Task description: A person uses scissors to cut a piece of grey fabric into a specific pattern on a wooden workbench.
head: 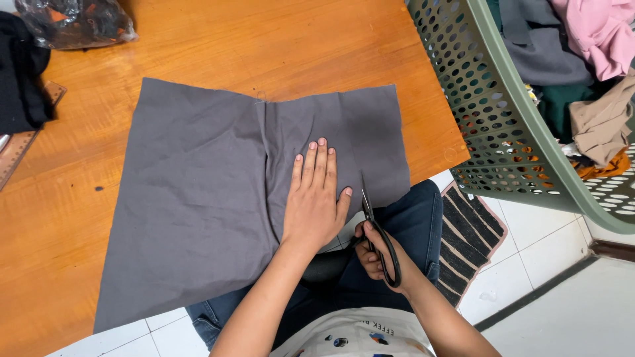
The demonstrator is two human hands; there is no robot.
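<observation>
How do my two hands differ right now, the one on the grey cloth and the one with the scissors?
The left hand lies flat and open, fingers together, pressing the grey cloth on the table. The right hand is curled through the handles of the black scissors, off the table edge above the lap. Both are bare.

A home sewing or tailoring corner. A wooden worktable (218, 39) carries a flat piece of grey fabric (198, 198), with black tailor's scissors (380, 241) at its edge and a wooden ruler (20, 149) at the far left. A green perforated laundry basket (503, 132) heaped with assorted cloth pieces (595, 39) stands beside it. White floor tiles (529, 264) and a striped mat (466, 241) indicate a domestic room.
</observation>
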